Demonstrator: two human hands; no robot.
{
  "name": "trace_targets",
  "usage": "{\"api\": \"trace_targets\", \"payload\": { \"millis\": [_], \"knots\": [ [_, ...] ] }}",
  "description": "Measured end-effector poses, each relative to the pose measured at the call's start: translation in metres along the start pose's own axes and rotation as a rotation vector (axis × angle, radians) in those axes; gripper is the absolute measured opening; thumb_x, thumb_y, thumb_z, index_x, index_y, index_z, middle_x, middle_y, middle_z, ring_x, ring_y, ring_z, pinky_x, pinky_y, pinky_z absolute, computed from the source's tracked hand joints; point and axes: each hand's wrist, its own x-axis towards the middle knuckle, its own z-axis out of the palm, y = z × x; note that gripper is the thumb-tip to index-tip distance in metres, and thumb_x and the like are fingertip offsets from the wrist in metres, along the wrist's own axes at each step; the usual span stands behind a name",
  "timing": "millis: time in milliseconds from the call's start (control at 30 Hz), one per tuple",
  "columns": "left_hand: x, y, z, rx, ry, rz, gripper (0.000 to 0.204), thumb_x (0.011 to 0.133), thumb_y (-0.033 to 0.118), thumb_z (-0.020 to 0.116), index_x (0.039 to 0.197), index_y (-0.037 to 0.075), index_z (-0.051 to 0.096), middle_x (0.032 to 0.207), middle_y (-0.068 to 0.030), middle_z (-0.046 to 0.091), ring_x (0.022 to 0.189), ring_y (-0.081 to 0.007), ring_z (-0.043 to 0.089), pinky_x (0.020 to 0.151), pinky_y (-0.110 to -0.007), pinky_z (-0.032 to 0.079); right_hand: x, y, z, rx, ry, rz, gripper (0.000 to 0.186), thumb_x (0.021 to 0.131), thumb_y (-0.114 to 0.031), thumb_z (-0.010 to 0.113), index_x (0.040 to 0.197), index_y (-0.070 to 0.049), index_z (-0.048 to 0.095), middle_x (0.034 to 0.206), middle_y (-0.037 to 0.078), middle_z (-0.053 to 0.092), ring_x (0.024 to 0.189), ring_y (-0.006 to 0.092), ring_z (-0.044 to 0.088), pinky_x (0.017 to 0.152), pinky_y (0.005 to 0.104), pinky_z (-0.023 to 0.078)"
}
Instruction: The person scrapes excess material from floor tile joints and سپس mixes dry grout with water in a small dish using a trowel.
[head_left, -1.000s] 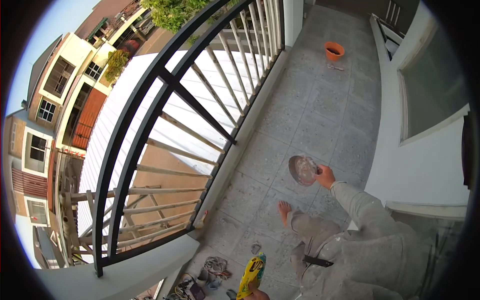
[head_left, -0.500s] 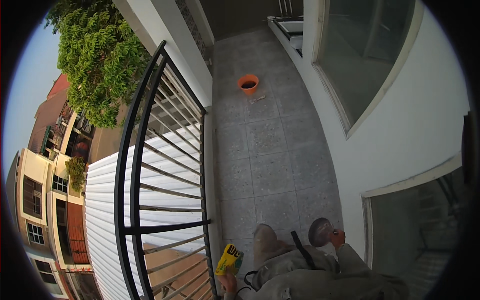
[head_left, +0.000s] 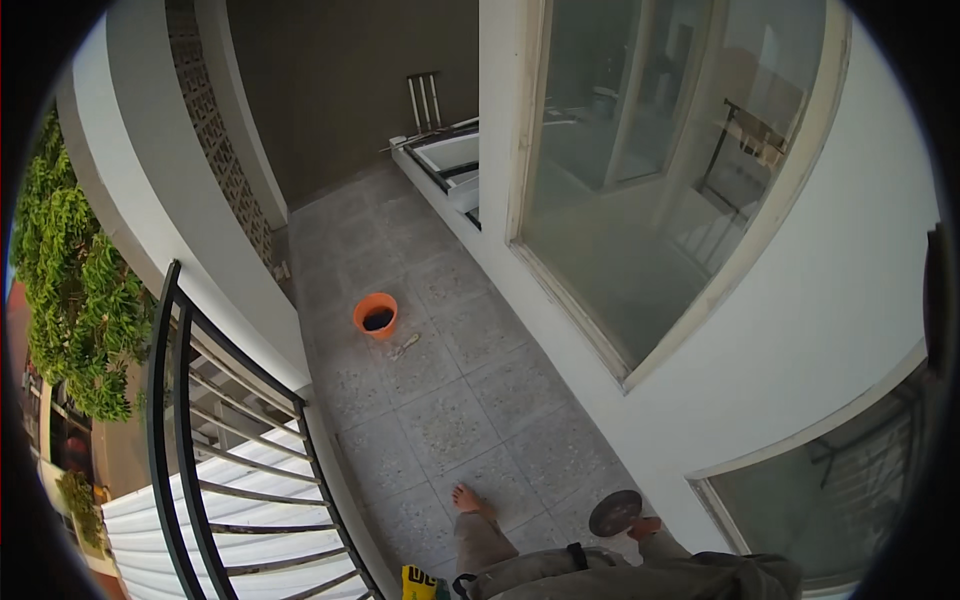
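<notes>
At the lower right, my right hand (head_left: 645, 528) is closed on the near edge of a round, dark grey disc (head_left: 615, 513), perhaps a shallow dish; its exact kind is unclear. It is held beside my body, near the white wall. A yellow and green packet (head_left: 420, 582) with dark markings shows at the bottom edge, left of my body. My left hand lies below the picture's edge. Farther ahead on the tiled floor stands an orange bucket (head_left: 375, 315) with something dark in it. Next to the bucket lies a small, light-coloured tool (head_left: 405, 347), too small to name surely.
A black metal railing (head_left: 190, 430) runs along the left, above a white corrugated roof (head_left: 150, 540). On the right is a white wall (head_left: 640, 420) with a large framed window (head_left: 620, 220). White frames (head_left: 450, 160) lean at the far end. My bare foot (head_left: 465, 498) is on the tiles.
My view has swung right and forward, and the bucket appears nearer. One bare foot has come into sight. The packet has dropped to the lower edge, and my left hand has left the picture.
</notes>
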Motion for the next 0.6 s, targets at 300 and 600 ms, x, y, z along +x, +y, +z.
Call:
{"api": "trace_targets", "payload": {
  "millis": [300, 600],
  "knots": [
    [0.182, 0.173, 0.102, -0.036, -0.056, 0.058, 0.032, 0.101, 0.011, 0.063, 0.126, -0.008, 0.058, 0.118, -0.0166, 0.067, 0.104, -0.0243, 0.067, 0.088, -0.036, 0.054, 0.105, -0.350, 0.029, 0.549, 0.020, -0.018, 0.026, 0.083, -0.015, 0.074, 0.097, 0.007, 0.071, 0.080, 0.014, 0.073, 0.069, 0.0202, 0.070, 0.062, 0.0380, 0.055],
    [0.286, 0.227, 0.120, -0.184, 0.179, 0.050, 0.033, 0.101, 0.011, 0.063, 0.127, -0.008, 0.058, 0.119, -0.0167, 0.067, 0.105, -0.0247, 0.067, 0.089, -0.036, 0.054, 0.199, -0.570, 0.143, 0.710, -0.445, 0.015, 0.047, 0.095, -0.013, 0.069, 0.134, 0.009, 0.056, 0.118, 0.017, 0.067, 0.103, 0.0243, 0.069, 0.088, 0.0402, 0.061]
  ]
}}
